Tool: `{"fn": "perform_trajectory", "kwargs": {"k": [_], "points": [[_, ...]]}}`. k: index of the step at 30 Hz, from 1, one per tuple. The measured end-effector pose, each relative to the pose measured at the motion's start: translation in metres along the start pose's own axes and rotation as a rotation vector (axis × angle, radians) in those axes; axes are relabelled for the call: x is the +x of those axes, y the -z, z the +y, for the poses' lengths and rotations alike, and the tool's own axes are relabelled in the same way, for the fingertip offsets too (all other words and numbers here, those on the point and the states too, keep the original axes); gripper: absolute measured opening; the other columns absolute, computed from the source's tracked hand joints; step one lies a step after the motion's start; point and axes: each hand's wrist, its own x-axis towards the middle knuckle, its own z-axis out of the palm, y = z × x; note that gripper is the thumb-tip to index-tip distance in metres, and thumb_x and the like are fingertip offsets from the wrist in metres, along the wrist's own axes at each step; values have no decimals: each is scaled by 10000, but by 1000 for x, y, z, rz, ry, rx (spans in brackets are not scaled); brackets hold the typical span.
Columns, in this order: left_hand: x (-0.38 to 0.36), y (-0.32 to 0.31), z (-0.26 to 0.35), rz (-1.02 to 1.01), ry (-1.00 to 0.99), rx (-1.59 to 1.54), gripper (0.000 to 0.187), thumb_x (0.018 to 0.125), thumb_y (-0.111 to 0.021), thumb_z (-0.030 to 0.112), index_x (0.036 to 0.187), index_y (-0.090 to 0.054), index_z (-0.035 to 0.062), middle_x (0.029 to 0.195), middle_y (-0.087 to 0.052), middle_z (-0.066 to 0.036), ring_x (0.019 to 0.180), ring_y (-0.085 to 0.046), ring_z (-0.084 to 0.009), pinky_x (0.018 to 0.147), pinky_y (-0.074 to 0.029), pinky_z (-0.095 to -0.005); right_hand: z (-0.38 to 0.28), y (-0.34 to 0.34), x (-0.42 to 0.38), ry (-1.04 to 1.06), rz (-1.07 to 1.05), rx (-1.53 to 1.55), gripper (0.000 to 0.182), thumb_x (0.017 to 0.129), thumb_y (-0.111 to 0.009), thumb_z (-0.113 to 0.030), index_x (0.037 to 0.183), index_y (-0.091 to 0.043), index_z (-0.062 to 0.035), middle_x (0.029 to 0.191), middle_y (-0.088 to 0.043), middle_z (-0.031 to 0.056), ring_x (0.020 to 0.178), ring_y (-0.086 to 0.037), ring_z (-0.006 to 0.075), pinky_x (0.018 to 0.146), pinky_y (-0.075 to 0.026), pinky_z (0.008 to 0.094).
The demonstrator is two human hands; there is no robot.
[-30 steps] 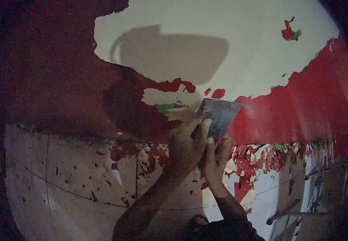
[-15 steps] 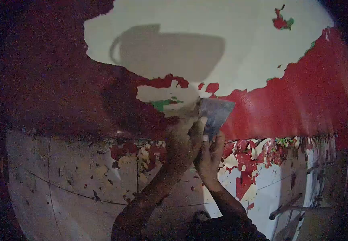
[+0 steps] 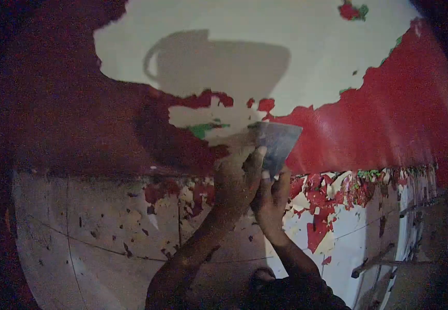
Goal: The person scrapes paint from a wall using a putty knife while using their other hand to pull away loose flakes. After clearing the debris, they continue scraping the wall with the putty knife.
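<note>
A scraper with a broad grey metal blade (image 3: 284, 138) is at the wall, its wide edge just below a small red paint island. My left hand (image 3: 234, 181) is closed at the blade's left side, a fingertip resting on the metal. Below the blade, my right hand (image 3: 271, 200) wraps the lower part of the scraper; the handle is hidden by the fingers. Around the blade, red paint (image 3: 389, 116) borders a bare whitish patch (image 3: 327, 67) with ragged edges. Some green paint (image 3: 200, 130) shows left of my hands.
Loose paint flakes (image 3: 319, 227) litter the floor (image 3: 105, 268) along the wall's foot. A frame-like object with bars (image 3: 373, 263) lies at the lower right. A large dark shadow (image 3: 224, 67) falls on the bare patch.
The view has shifted slightly, so the wall patch appears higher and further left. Against the wall, the scraper sits slightly further right. Both hands keep their hold.
</note>
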Motion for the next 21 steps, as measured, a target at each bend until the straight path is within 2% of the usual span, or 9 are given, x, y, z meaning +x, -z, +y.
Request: {"fn": "perform_trajectory", "kwargs": {"k": [1, 3, 4, 7, 10, 13, 16, 19, 21], "points": [[-3, 1, 1, -51, 67, 4, 272, 899, -553, 229, 779, -605, -9, 614, -568, -160, 538, -583, -241, 528, -431, -354, -1, 2, -2, -49, -8, 53, 293, 970, -446, -235, 1167, -402, -23, 1039, -493, 102, 916, -481, 161, 807, -405, 310], [-8, -2, 5, -49, 95, -53, 276, 900, -551, 230, 772, -600, -10, 607, -559, -164, 534, -579, -245, 524, -425, -364, 0, 6, -7, -3, -8, 11, 294, 970, -446, -234, 1167, -402, -21, 1041, -498, 107, 918, -484, 167, 812, -406, 317], [-6, -1, 8, -44, 95, -81, 279, 900, -551, 231, 768, -598, -11, 603, -555, -166, 533, -577, -247, 523, -422, -369, -2, 5, -5, 35, -8, -3, 295, 970, -446, -234, 1167, -402, -19, 1042, -500, 110, 919, -486, 170, 815, -407, 320], [-1, -3, 2, -29, 4, 18, 284, 906, -545, 227, 764, -593, -14, 600, -551, -163, 523, -559, -252, 524, -419, -371, -2, 9, 4, -28, -28, -76, 283, 969, -446, -231, 1153, -411, -18, 1024, -511, 110, 922, -487, 172, 813, -408, 321], [-7, -6, -3, -65, 100, -92, 284, 910, -541, 232, 773, -595, -11, 613, -558, -164, 524, -555, -264, 533, -426, -371, 7, 8, 4, 115, 10, -93, 274, 968, -448, -233, 1132, -414, -17, 1012, -514, 105, 904, -492, 166, 785, -418, 323], [-11, -6, -6, -73, 76, 72, 272, 908, -544, 234, 799, -607, -7, 629, -567, -168, 529, -559, -268, 541, -433, -370, 9, 8, 3, 130, 13, -153, 279, 967, -449, -234, 1136, -415, -15, 1000, -513, 106, 898, -490, 166, 783, -417, 323], [-15, -10, -7, -77, 161, -40, 269, 908, -543, 232, 825, -614, -13, 645, -574, -175, 548, -570, -281, 553, -437, -376, 4, 18, -3, -196, -67, -46, 277, 966, -447, -230, 1136, -416, -14, 995, -512, 113, 891, -489, 171, 785, -415, 327], [-14, -16, -15, -47, 56, 25, 277, 904, -551, 237, 830, -616, -22, 666, -587, -180, 567, -584, -284, 563, -445, -377, 11, 12, -2, 74, 4, -131, 274, 968, -441, -225, 1137, -412, -12, 978, -510, 103, 878, -484, 163, 773, -413, 321], [-2, -10, -1, 13, 46, -19, 281, 904, -550, 244, 826, -618, -18, 680, -596, -183, 578, -594, -293, 567, -450, -378, 9, 12, 13, 65, -60, -113, 291, 968, -440, -210, 1186, -386, -25, 1069, -481, 93, 980, -464, 159, 849, -389, 311]]}}
